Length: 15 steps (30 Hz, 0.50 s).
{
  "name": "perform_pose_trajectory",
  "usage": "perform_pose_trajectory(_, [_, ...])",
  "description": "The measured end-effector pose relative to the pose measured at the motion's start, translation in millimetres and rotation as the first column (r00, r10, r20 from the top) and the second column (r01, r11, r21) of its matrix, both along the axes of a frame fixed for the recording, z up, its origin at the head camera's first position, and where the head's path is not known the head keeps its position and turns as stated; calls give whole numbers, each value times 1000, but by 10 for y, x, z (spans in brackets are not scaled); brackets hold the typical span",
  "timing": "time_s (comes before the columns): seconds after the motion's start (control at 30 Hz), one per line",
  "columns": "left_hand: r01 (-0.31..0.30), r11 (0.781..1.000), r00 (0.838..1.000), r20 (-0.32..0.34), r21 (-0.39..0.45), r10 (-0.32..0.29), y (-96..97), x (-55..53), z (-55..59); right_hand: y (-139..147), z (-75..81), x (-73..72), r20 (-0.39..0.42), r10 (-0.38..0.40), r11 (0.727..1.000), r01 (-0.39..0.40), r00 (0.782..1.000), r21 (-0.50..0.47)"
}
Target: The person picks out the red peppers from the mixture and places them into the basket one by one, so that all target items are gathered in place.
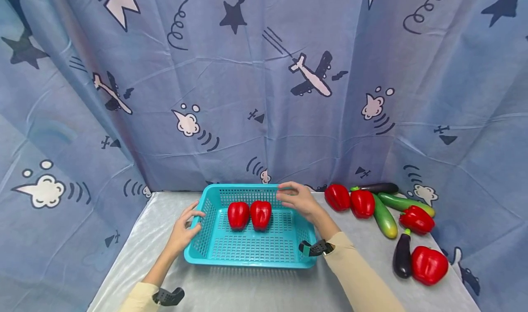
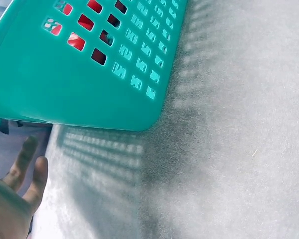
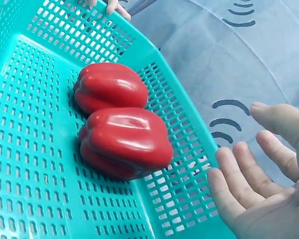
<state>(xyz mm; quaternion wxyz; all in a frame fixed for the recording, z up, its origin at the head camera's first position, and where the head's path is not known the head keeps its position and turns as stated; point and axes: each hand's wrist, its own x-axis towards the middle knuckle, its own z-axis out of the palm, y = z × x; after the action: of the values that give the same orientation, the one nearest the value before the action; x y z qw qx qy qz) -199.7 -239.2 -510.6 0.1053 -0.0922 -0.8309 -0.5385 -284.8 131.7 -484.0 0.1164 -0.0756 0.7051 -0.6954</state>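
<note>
A turquoise plastic basket (image 1: 247, 262) with slotted sides stands on the table in front of me. In it, two red bell peppers (image 1: 238, 216) (image 3: 127, 142) lie side by side towards the back wall. My left hand (image 1: 183, 229) is at the basket's left rim, its fingertips reaching over the edge; in the left wrist view, loosely extended fingers (image 2: 37, 181) show beside the basket's corner. At the back right rim my right hand (image 1: 301, 199) hovers with its fingers spread, holding nothing. The right wrist view has this palm and fingers just outside the rim, apart from the peppers.
On the table's right side lie several vegetables: more red bell peppers (image 1: 429, 265), eggplants (image 1: 402, 256) and green cucumbers (image 1: 385, 216). A patterned blue curtain (image 1: 231, 96) hangs behind and along both sides. A pale cloth (image 1: 161, 216) covers the table.
</note>
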Motion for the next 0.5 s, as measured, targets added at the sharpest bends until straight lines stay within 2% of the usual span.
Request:
perform_pose_trajectory(0.17, [-1,1000,1000,-8,-7,1,1,2,3,118,62,70,7,-13,999,13,1000,-50])
perform_pose_trajectory(0.33, [1,1000,1000,-6,3,-1,0,2,2,276,137,188,-13,-15,998,15,1000,-62])
perform_pose_trajectory(0.5, [-1,1000,1000,-9,-2,1,-6,1,-4,455,142,271,-22,-25,996,23,999,-82])
